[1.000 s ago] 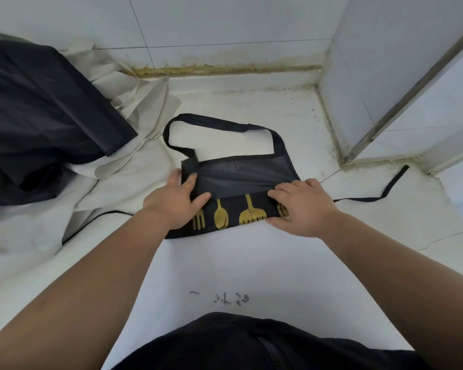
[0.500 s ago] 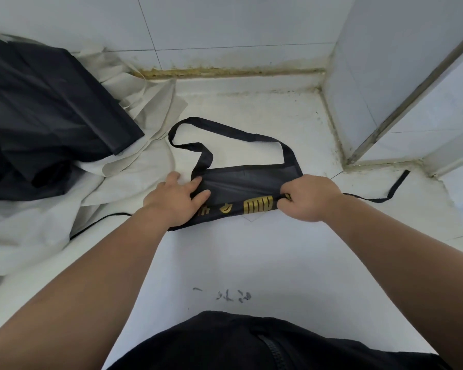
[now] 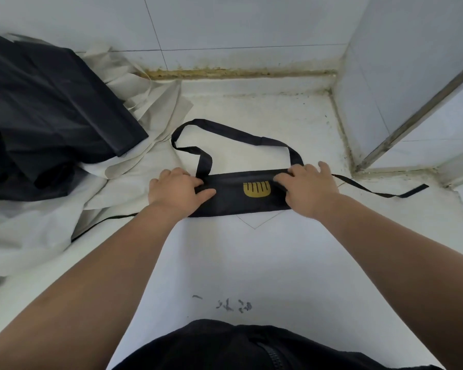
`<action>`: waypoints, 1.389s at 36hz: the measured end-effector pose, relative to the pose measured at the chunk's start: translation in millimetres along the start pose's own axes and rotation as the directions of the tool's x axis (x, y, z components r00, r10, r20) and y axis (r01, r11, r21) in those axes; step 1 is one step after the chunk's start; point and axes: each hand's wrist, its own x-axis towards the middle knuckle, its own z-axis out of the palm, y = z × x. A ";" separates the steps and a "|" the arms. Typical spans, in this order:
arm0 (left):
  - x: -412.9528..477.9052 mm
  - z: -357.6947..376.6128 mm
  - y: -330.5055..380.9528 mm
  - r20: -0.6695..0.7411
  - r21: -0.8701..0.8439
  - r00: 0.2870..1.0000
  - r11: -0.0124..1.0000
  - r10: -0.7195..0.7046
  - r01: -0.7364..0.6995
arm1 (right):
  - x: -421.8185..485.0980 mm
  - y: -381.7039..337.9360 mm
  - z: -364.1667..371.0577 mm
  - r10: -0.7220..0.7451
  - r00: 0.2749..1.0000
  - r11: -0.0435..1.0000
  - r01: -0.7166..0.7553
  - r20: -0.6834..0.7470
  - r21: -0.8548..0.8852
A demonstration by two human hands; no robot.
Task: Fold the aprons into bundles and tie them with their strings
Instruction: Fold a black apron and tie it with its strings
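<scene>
A white surface [image 3: 251, 263] meets a tiled wall [image 3: 225, 22]. At far left a dark cloth heap [image 3: 51, 116] lies on pale cloth [image 3: 134, 182]. The left hand [image 3: 174, 192] presses flat on the left end of the folded navy apron [image 3: 233, 201], mid-surface, with its neck loop [image 3: 238, 133] lying behind. The right hand [image 3: 308, 190], fingers spread, presses the right end. A string [image 3: 380, 192] trails right toward a metal frame [image 3: 417, 110].

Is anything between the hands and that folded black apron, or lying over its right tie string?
Nothing visible. The left hand and right hand both press directly on the folded apron. Its right string trails across the bare white surface, uncovered. The neck loop lies free behind the bundle.
</scene>
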 end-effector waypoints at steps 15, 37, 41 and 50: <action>-21.3 35.7 2.9 -0.055 -0.087 0.924 0.920 0.379 -0.383 | -22.8 4.7 22.7 -0.114 0.988 0.912 0.147 -0.109 0.382; -57.6 64.8 4.2 -0.508 -0.182 0.855 0.957 0.106 -0.227 | -47.2 -28.7 32.5 -0.002 0.993 0.994 0.015 -0.114 0.109; -82.4 68.0 21.0 -0.168 -0.794 0.838 0.576 -0.518 0.197 | -54.6 -36.0 39.1 0.073 0.995 0.968 -0.054 -0.067 0.243; -77.2 45.8 52.8 0.420 -0.907 0.656 -0.264 -0.627 0.329 | -56.0 -47.3 43.5 0.122 0.991 0.948 -0.100 -0.056 0.301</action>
